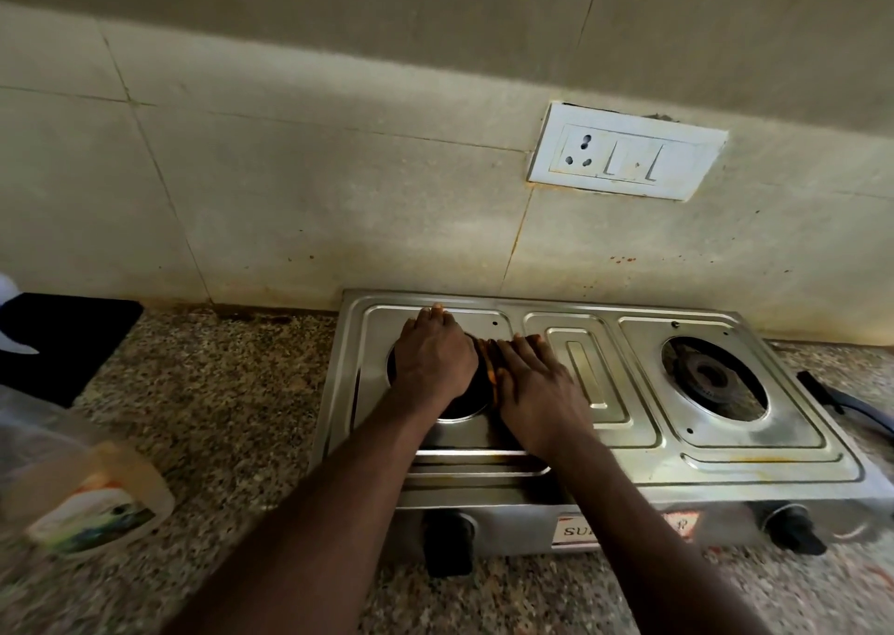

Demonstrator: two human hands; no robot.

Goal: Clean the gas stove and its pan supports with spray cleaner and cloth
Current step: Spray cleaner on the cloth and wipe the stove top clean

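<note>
Head view: your left hand point(433, 363) and right hand point(537, 392) lie flat with fingers straight, side by side over the left burner opening of the silver two-burner stainless-steel gas stove point(629, 446). A rusty orange-brown thing point(488, 358) shows between them; whether it is cloth or a burner part, I cannot tell. No pan supports sit on the stove, so you seem to be working on the top plate. Next you would likely need the cleaner. A blurred clear plastic bottle with an orange-and-green label point(82, 504) sits well left on the speckled granite table point(232, 392); its contents are unreadable.
</note>
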